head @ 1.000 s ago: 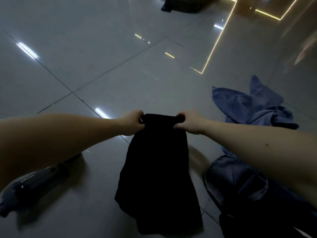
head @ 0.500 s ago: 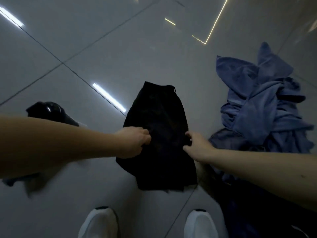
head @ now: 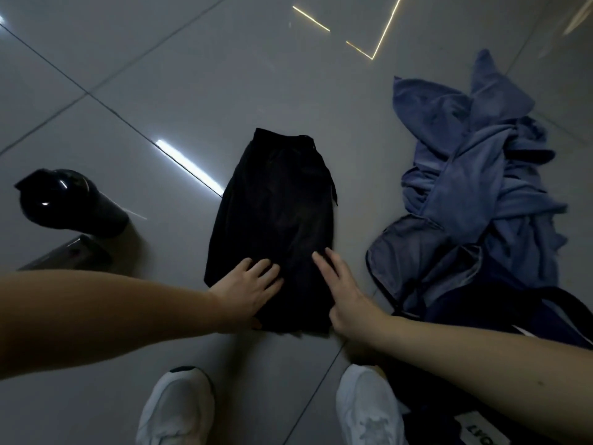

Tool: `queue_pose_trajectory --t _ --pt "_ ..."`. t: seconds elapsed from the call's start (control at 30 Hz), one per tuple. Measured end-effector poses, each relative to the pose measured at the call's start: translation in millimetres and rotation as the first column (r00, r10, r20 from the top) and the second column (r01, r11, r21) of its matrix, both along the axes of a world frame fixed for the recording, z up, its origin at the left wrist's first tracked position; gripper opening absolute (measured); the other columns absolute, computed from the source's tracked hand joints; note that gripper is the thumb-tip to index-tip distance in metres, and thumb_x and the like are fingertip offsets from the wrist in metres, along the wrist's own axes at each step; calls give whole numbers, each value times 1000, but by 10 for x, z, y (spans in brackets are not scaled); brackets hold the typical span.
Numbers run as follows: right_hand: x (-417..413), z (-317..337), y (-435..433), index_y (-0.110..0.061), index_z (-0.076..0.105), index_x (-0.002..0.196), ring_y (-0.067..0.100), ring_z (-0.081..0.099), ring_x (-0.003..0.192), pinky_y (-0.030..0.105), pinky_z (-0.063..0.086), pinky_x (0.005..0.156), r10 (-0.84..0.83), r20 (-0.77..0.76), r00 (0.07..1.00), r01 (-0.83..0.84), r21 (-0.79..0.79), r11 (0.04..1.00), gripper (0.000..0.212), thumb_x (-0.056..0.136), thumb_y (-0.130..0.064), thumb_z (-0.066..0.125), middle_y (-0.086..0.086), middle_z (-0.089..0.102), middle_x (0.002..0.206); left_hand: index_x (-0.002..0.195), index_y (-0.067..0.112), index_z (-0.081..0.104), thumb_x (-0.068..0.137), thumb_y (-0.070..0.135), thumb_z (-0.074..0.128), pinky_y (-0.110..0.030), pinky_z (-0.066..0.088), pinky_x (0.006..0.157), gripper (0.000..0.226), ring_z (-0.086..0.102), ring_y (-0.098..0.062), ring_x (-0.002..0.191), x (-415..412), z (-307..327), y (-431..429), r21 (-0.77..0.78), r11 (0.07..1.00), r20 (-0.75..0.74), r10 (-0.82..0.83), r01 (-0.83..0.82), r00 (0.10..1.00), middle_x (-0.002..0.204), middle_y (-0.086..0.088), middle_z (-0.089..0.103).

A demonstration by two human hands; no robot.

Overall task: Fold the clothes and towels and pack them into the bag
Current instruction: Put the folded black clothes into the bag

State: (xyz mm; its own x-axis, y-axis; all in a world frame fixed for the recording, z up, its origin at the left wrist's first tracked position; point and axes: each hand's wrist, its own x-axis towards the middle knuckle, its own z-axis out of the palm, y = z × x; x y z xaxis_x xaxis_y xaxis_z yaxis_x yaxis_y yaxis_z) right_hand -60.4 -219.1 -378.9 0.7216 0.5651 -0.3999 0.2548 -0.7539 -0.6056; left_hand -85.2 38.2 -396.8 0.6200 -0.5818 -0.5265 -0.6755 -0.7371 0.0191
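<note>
Left hand (head: 248, 292) and right hand (head: 345, 298) are pressing flat, fingers (head: 264, 268) straight, gripping nothing, on the near end of the black garment (head: 279, 203), lying lengthwise away from them.

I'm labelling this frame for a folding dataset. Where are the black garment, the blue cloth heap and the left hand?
black garment (head: 276, 200), head view, middle of the flat fabric.
blue cloth heap (head: 475, 175), head view, a crumpled central fold.
left hand (head: 247, 290), head view, back of the hand.
</note>
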Motion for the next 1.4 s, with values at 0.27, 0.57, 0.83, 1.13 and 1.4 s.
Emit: queue_pose_trajectory --t 0.27,0.57,0.83,1.13,1.4 --pt "255 -224 -176 -24 30 154 45 39 136 50 47 103 402 265 876 -368 -172 914 88 81 9 66 21 14 161 127 17 42 90 31 56 -44 45 80 43 42 -36 115 225 43 -82 -43 999 129 -11 16 992 132 -12 42" --pt "490 -138 -25 -17 75 95 36 38 133 50 48 92 352 480 804 -330 -133 935 28 86 -32 52 16 42 149 133 17 43 95 28 51 -34 44 97 41 42 -23 122 376 144 64 -224 965 -32 132 -136 991 136 -2 42" --pt "637 165 -35 -11 73 92 16 26 150 42 28 115 244 277 929 -310 231 922 25 77 -17 54 -2 52 148 108 25 51 89 36 50 -32 50 78 22 54 -10 93 206 563 202 -430 762 -324 371 -485 870 108 9 52" --pt "1270 321 282 -18 39 65 11 35 53 34 23 59 -281 -323 904 387 336 859 16 74 -22 51 -8 39 56 97 17 62 91 24 64 -22 42 62 9 59 -18 82 1095 827 367 -416 395 -506 648 -819 569 87 -1 61" --pt "1841 -2 616 -13 66 106 29 68 95 49 57 90 -676 -382 630 752 82 654 32 97 -39 51 10 71 107 124 12 59 94 30 64 -28 45 84 35 61 -20 99 2026 580 492 -499 235 -362 818 -834 447 113 -4 64"
